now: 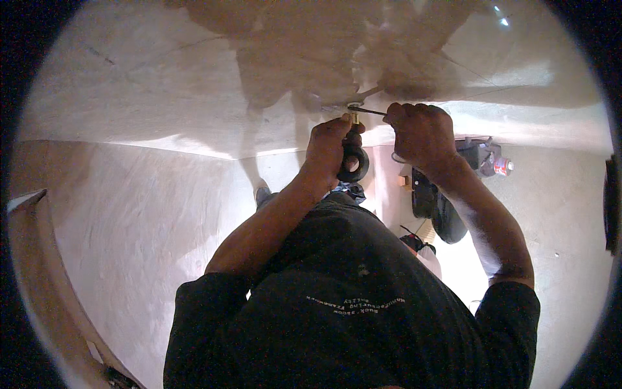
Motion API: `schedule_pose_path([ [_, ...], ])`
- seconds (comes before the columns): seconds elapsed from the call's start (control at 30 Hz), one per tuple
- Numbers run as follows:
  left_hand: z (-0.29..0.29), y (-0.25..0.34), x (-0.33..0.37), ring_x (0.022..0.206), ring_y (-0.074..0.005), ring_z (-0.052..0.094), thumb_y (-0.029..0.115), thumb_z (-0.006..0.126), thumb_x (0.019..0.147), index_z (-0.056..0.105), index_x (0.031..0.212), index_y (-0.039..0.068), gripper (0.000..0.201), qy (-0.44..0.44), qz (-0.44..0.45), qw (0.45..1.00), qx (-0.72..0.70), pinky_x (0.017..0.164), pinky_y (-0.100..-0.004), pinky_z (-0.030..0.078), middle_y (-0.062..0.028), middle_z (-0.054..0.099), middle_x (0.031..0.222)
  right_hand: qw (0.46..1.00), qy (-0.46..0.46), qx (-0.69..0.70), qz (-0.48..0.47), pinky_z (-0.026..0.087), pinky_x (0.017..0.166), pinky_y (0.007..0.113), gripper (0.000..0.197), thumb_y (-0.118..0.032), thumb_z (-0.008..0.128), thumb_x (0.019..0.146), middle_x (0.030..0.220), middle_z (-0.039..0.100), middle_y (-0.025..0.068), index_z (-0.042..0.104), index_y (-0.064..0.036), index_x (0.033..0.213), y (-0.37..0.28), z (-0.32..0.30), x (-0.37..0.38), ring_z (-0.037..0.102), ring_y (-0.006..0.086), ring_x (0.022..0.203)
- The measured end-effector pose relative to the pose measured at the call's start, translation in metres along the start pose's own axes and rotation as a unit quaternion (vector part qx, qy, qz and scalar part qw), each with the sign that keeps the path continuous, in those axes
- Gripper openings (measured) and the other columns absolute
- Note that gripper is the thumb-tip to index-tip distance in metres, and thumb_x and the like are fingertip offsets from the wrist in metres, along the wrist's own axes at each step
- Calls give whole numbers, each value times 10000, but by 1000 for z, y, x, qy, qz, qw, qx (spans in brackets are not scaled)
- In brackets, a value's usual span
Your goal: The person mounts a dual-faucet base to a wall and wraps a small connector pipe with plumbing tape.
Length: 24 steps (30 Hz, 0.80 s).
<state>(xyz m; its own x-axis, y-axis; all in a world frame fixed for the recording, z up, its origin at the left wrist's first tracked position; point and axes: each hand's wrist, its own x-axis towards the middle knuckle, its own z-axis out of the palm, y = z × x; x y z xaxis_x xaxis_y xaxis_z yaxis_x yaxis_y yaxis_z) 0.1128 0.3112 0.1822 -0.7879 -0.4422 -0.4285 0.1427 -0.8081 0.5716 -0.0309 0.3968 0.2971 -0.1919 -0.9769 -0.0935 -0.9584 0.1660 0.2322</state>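
Observation:
My left hand (328,148) is closed around a black fitting (353,162) that has a round ring at its lower end and a brass-coloured neck (355,119) on top. The neck meets a small pale fitting (354,106) at the plastered surface. In my right hand (424,133), the fingers are wrapped round a slim dark metal tool (370,111). Its far tip reaches the joint just above the brass neck. A thin curved loop shows below the right fist; whether it belongs to the tool I cannot tell.
The plastered surface (162,78) has large brown damp-looking patches. Dark bags (424,194) and a can-like container (503,166) with a red-and-blue label lie right. A black-and-red object (414,243) sits below them. A wooden frame (55,259) runs along the left.

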Motion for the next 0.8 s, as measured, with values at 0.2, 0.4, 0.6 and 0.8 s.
schedule_pose_path([
  [0.2,7,4,-3,459,-120,486,366,539,990,661,921,-3,394,66,40,991,112,405,-268,376,-38,587,708,996,64,62,12,541,663,415,85,-146,659,814,800,697,102,660,-125,897,7,29,-5,689,287,731],
  [0.4,14,14,-10,460,-145,510,292,511,997,659,856,-27,379,96,84,949,289,442,-312,409,-67,571,620,975,126,175,43,525,618,442,47,-171,655,853,776,682,113,664,-128,868,7,62,-8,676,312,706],
  [0.6,16,17,-7,566,-220,603,342,502,996,682,829,-24,441,144,194,822,516,581,-381,483,-136,649,700,944,196,262,34,514,596,453,46,-127,663,818,719,657,128,640,-113,854,2,91,-4,661,333,680],
  [0.8,16,17,-4,594,-312,641,352,508,1004,669,786,-22,462,176,245,698,649,607,-422,493,-173,653,666,891,296,342,29,488,545,445,67,-130,667,827,671,626,142,618,-87,842,-11,126,2,631,353,620],
])
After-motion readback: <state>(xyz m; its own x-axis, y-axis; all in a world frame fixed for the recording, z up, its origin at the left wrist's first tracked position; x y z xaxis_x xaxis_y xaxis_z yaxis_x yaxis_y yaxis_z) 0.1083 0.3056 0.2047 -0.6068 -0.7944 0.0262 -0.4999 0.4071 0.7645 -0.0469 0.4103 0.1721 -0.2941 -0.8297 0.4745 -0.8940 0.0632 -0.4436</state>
